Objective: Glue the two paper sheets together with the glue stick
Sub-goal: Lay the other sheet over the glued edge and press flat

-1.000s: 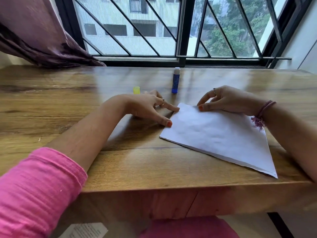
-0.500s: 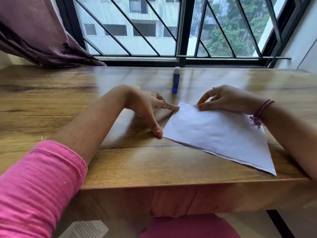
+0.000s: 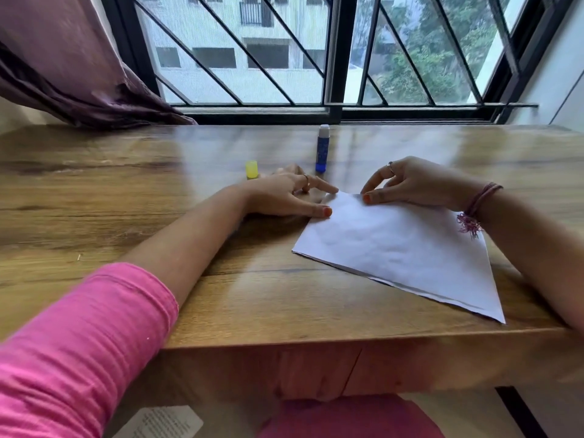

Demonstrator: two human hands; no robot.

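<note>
The paper sheets (image 3: 401,248) lay stacked flat on the wooden table (image 3: 126,197), turned at an angle so that one corner pointed toward the window and another reached the near edge of the table; a thin second edge showed along the lower left side, and the top surface was white and faintly rippled. The right hand (image 3: 414,184) arched over the far corner, its thumb with an orange-painted nail pressing down on the paper and the other fingers curled loosely above, closed around nothing. A ring sat on one finger, and a band of purple threads with a frayed tassel (image 3: 474,213) circled the wrist. The left hand (image 3: 284,194) lay low on the table just beside that same corner, fingers spread and relaxed, the forefinger stretched to the paper's tip and the thumb touching the left edge; it gripped nothing. Its forearm ran back to a pushed-up pink sleeve (image 3: 72,343) of ribbed cloth. Beyond the hands the glue stick (image 3: 322,148) stood upright, a slim blue tube with a pale top, and its small yellow cap (image 3: 251,169) stood apart to the left. The table was glossy brown with dark grain. A dull purple curtain (image 3: 63,64) hung bunched at the far left before the barred window (image 3: 331,52).
</note>
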